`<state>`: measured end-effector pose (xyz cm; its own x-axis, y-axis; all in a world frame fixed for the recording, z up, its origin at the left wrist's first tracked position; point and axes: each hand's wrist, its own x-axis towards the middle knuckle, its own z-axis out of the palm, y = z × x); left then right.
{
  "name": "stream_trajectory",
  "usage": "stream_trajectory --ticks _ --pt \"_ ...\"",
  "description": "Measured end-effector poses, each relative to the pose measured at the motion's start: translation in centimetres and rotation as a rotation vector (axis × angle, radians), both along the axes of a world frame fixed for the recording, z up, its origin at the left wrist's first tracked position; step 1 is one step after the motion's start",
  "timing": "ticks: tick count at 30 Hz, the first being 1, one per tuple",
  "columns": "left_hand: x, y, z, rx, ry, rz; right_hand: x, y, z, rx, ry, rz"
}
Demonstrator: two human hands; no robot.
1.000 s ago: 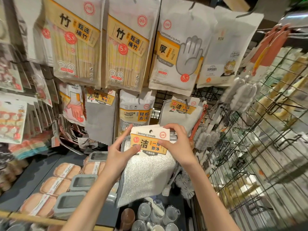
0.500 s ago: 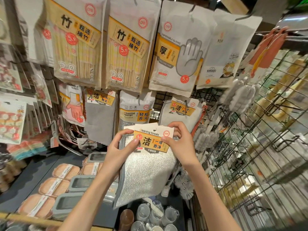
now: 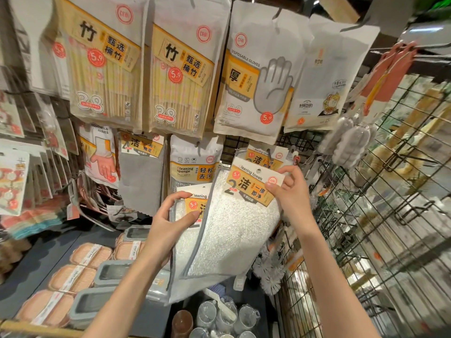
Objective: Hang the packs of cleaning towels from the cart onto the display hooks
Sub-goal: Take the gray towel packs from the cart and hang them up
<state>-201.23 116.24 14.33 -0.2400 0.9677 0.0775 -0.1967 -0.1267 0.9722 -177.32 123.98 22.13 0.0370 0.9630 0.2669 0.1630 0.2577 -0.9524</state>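
Note:
Two white cleaning-towel packs with yellow header cards are held in front of the display. My right hand (image 3: 290, 193) pinches the header card of the front pack (image 3: 234, 225), lifted up and right. Just above it hangs another cleaning-towel pack (image 3: 264, 156) on its hook. My left hand (image 3: 168, 225) grips the second pack (image 3: 192, 206), which sits behind and left of the front one, mostly covered by it. The hook itself is hidden behind the cards.
Chopstick packs (image 3: 102, 69), a disposable-gloves pack (image 3: 258, 79) and a cleaning-sponge pack (image 3: 195, 162) hang above and left. A wire grid panel (image 3: 366, 228) with brushes stands close on the right. Soap boxes (image 3: 80, 272) and glass cups (image 3: 219, 315) lie below.
The stacked packs have come apart: my right hand lifted the front pack up and right toward the hanging pack, while my left hand stayed lower with the other pack.

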Motion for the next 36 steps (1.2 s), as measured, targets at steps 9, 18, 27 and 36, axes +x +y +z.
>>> stream_trajectory --ticks 9,18,27,36 --pt "-0.1 0.9 -0.1 0.005 -0.099 0.003 1.6 3.4 1.5 0.001 0.064 -0.121" --pt "-0.7 1.5 -0.3 0.015 -0.071 0.043 1.9 5.5 0.1 0.012 0.013 -0.182" --pt "-2.0 0.8 -1.6 0.023 -0.094 0.081 1.8 7.6 -1.4 0.069 -0.08 -0.285" --pt "-3.3 0.5 -1.9 0.016 -0.043 0.084 0.5 11.5 -1.4 0.118 -0.193 -0.421"
